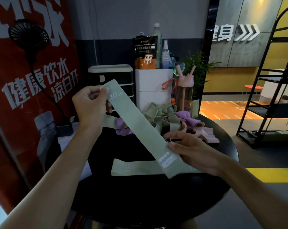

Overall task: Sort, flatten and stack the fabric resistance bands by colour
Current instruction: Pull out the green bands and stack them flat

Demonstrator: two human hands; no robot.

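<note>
I see green band (140,128) stretched diagonally, upper-left to lower-right. Left hand (90,104) pinches top end, right hand (189,149) pinches bottom end, above second band (136,169) lying left-right on table (140,204).

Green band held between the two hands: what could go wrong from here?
The held green band runs diagonally across the flat green band on the table; lowered as is, it may land crooked rather than stacked. The left hand only pinches the top end, so that grip might slip. The tangled pile lies close behind and could snag it.
</note>
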